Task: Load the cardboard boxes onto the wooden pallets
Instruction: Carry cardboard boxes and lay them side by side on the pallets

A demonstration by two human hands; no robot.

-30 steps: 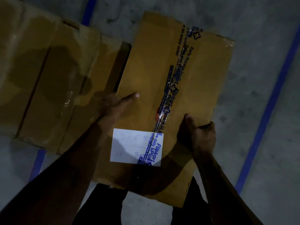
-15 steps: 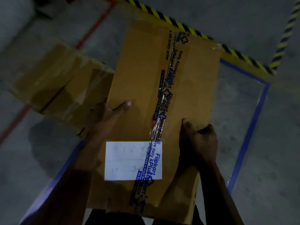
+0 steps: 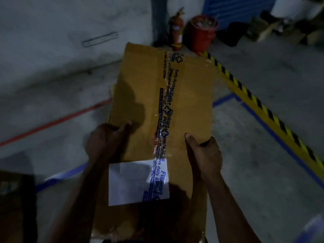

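Both hands hold a taped cardboard box (image 3: 184,95) by its sides: left hand (image 3: 105,142) and right hand (image 3: 205,155) curl around the edges, thumbs on top; fingers underneath are hidden. A fire extinguisher (image 3: 176,29) stands far behind.

— What does the cardboard box (image 3: 184,95) look like?

— Brown, long and flat-topped, sealed down the middle of its top with a strip of clear tape printed in blue lettering. A white paper label (image 3: 133,182) sits on the near end of the top, partly under the tape.

— Where is it in the frame?

— In the centre, running from the bottom edge up toward the upper middle, its far end tilted slightly to the right. It is held off the floor, gripped at both long edges.

— Its condition?

— Closed; the near bottom edge looks frayed.
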